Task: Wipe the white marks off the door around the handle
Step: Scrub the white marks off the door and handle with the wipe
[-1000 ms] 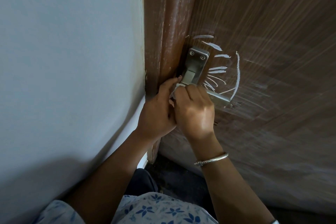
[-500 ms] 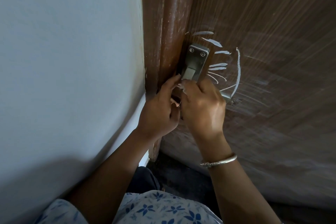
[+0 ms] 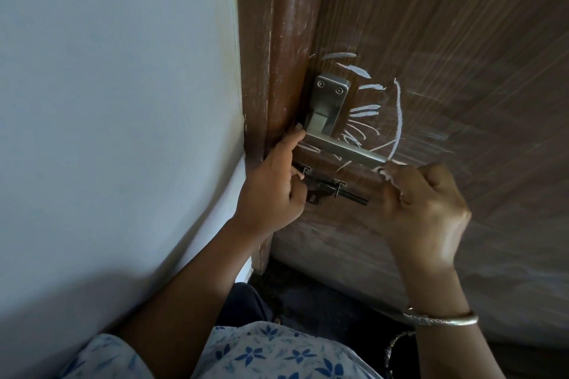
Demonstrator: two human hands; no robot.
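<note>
Right hand [image 3: 425, 209] shifted; white marks [image 3: 399, 114] remain.

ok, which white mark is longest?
The curved vertical stroke right of the handle; the others are short dashes.

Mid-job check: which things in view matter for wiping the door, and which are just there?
For the job: white marks, door, handle, right hand pinching a small white piece, left hand with a finger on the handle.
Just there: bolt, frame, wall, bangle.
</note>
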